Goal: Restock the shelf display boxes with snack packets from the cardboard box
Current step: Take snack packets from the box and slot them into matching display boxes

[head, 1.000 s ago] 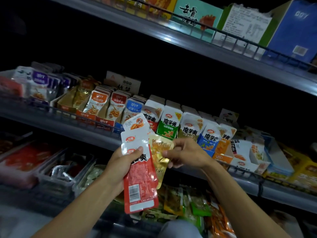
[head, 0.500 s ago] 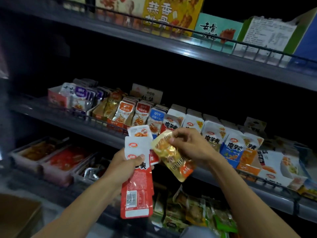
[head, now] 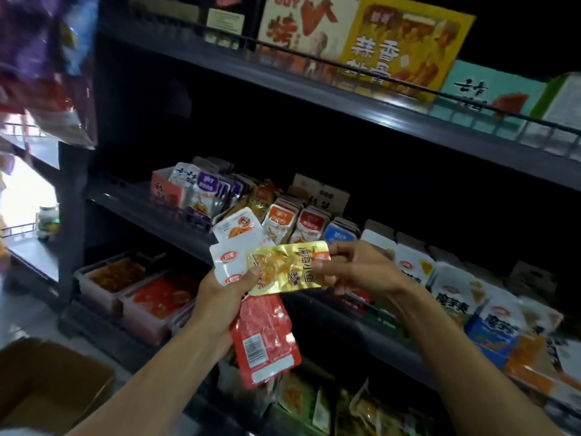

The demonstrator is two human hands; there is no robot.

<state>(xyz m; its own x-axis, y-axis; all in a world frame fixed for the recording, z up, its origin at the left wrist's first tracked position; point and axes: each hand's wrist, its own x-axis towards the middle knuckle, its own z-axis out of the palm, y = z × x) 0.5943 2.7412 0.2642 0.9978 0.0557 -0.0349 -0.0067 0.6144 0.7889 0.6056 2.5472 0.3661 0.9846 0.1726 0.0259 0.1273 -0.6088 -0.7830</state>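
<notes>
Both hands raised, forearms converging; left (head: 224,294) gripping, right (head: 355,267) pinching.

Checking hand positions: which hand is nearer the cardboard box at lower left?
Left. The left hand is above and right of the cardboard box; the right hand is farther right.

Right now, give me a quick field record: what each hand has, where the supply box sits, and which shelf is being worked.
left hand: grips a fan of red-and-white snack packets
right hand: pinches the shiny gold foil packet, lying crosswise over the fan
brown cardboard box: lower left, open
shelf ahead: middle metal shelf with rows of display boxes
</notes>
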